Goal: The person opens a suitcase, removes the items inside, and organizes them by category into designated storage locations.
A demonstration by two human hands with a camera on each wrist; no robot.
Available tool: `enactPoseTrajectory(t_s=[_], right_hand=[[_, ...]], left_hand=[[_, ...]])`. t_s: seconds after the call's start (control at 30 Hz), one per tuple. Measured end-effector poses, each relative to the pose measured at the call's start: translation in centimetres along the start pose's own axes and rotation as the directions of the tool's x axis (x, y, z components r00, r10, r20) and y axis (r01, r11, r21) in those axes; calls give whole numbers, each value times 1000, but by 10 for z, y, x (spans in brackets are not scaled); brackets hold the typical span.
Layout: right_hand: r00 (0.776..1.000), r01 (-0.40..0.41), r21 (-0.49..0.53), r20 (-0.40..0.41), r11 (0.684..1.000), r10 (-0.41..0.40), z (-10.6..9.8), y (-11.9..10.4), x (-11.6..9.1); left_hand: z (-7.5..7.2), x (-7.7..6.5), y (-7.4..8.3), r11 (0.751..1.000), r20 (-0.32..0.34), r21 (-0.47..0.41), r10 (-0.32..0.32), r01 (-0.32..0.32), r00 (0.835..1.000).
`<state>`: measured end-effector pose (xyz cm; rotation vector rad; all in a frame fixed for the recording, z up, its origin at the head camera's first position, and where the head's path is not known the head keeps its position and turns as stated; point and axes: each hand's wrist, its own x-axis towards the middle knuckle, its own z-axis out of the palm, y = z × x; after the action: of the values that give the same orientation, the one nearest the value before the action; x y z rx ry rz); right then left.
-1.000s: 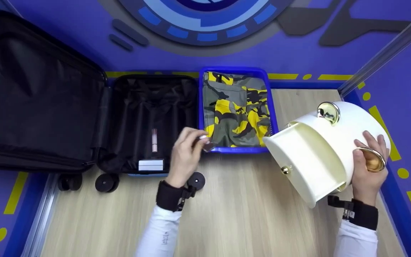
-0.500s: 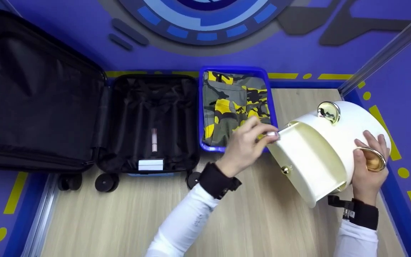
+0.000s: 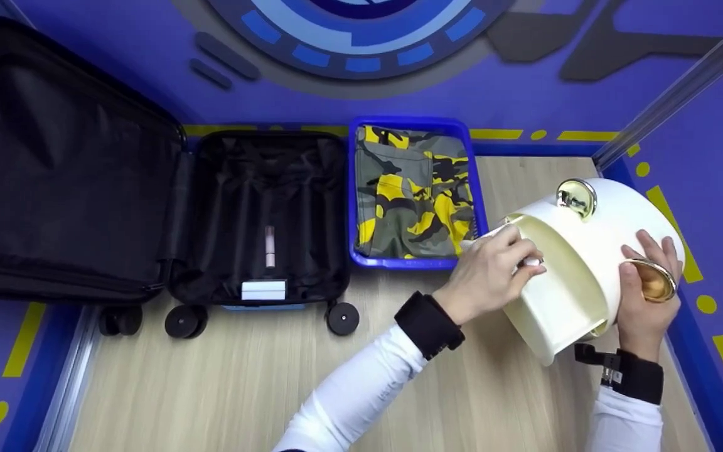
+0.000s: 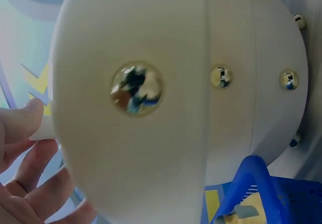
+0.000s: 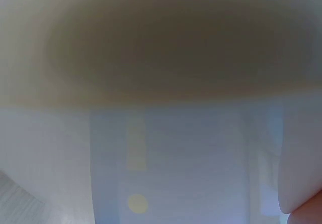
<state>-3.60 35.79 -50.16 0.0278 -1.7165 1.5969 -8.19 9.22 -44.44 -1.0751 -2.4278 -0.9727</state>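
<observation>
Left grip pinches small white item over pulled-out drawer — right grip holds cream organizer, presumably steadying it.

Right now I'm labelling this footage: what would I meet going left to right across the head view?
Open suitcase's black fabric-lined left half, its black fabric-lined right half, blue plastic basket holding yellow-grey camouflage cloth, rounded white case with gold-coloured fittings.
</observation>
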Motion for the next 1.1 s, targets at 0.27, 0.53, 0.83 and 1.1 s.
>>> enactPoseTrajectory(t_s=[0.27,0.53,0.83,1.1], right_hand=[[999,-44,22,19,999,44,5,-13,-1],[997,-78,32,6,996,78,13,-28,-1],[999,-16,-74,31,997,18,13,-27,-2],[999,-7,-7,37,1000,7,12,-25,-2]], left_hand=[[15,-2,5,987,105,158,-56,39,993],[16,1,1,969,151,141,-223,202,963],[11,2,-5,941,176,148,-328,305,928],[6,-2,-8,932,227,211,-339,294,913]])
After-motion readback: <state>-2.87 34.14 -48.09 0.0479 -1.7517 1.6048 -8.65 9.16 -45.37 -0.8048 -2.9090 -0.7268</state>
